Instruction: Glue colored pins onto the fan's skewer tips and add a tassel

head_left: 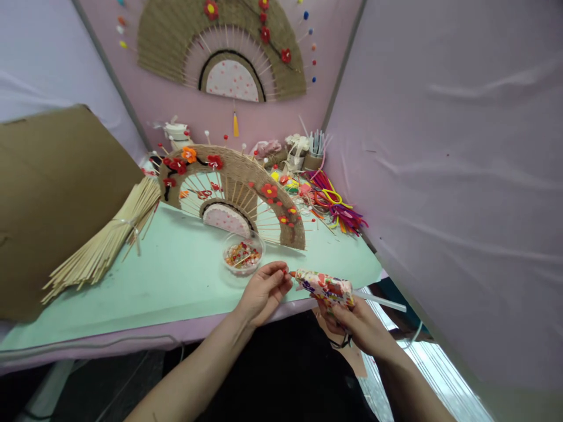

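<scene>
Glue gun (325, 284) in my right hand (349, 322), a small red piece (284, 271) in my left (266, 293)

From my head camera, I see both my hands at the near edge of the table (176, 287). My left fingertips are pinched together on the red piece, too small to make out exactly. My right hand is wrapped around the handle of the glue gun, its nozzle pointing left at that piece; I cannot tell whether they touch. A pale glue stick (382, 301) juts from the gun's back end.

Just beyond my left hand sits a clear round tub (241, 272) with red, orange and pale beads (243, 255) in it. Behind the tub, a woven fan (237, 161) stands leaning back, dotted with red and orange flowers. To its left lies a tied bundle of thin sticks (105, 243) against a brown board (53, 199); to its right, a pile of bright fuzzy stems (338, 208). A larger fan (162, 44) hangs on the wall above.
</scene>
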{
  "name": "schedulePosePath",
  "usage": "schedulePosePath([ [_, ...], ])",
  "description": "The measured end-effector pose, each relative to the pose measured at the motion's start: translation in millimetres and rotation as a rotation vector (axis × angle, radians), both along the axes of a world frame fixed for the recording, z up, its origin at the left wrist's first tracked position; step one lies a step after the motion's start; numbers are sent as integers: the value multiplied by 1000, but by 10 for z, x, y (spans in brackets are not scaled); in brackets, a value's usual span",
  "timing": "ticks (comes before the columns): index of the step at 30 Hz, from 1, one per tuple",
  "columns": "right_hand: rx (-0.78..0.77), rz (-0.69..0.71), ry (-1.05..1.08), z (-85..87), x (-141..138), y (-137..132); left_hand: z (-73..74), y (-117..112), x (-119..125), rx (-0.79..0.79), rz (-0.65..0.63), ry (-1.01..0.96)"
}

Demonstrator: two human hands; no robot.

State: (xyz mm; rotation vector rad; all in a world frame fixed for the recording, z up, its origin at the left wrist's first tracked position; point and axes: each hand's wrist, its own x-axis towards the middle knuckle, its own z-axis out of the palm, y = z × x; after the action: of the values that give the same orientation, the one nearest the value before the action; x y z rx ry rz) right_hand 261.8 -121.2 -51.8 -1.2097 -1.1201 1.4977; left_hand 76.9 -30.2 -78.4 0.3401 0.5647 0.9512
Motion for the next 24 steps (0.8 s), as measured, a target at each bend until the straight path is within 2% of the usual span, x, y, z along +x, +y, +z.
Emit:
schedulePosePath([
  [5, -14, 1, 36, -29, -61, -9, 5, -7, 1, 54, 6, -8],
  [14, -4, 10, -127, -153, -21, -41, 6, -4, -4, 58, 25, -8],
  [24, 6, -38, -23, -168, -184, -32, 7, -6, -3, 34, 26, -48],
])
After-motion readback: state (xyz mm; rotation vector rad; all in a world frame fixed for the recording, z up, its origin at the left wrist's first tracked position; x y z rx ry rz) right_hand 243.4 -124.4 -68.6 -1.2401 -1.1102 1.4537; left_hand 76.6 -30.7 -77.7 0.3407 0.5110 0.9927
